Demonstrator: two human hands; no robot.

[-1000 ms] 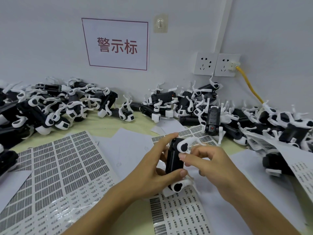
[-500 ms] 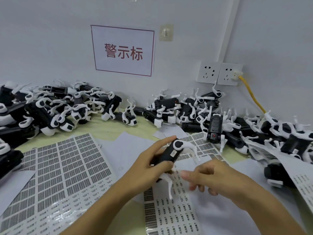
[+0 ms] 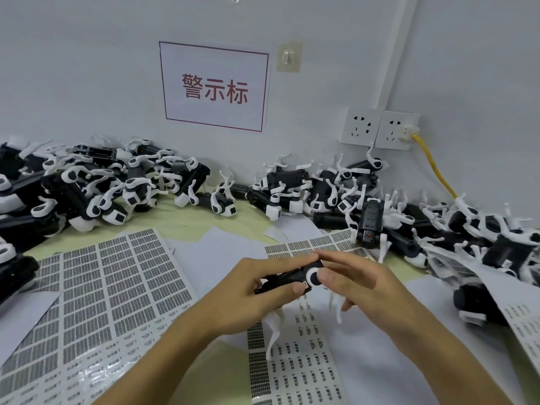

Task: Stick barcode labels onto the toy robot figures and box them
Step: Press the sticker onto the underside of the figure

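Note:
A black toy robot figure (image 3: 287,278) with white legs lies tilted between both hands, above the table's middle. My left hand (image 3: 248,290) grips its black body from the left, thumb underneath and index finger along the top. My right hand (image 3: 353,283) pinches the figure's right end, thumb on the white round joint and fingers over the top. White legs dangle below the hands. A barcode label sheet (image 3: 295,366) lies directly under the figure, and a larger label sheet (image 3: 96,299) lies to the left.
Heaps of black and white robot figures line the wall at the left (image 3: 96,185), the middle (image 3: 315,191) and the right (image 3: 482,238). White backing papers (image 3: 222,249) cover the table. A yellow cable (image 3: 435,168) hangs from the wall socket.
The left hand has tipped the figure from upright to nearly level. The right hand let go for a moment, then came back and now pinches the figure's right end.

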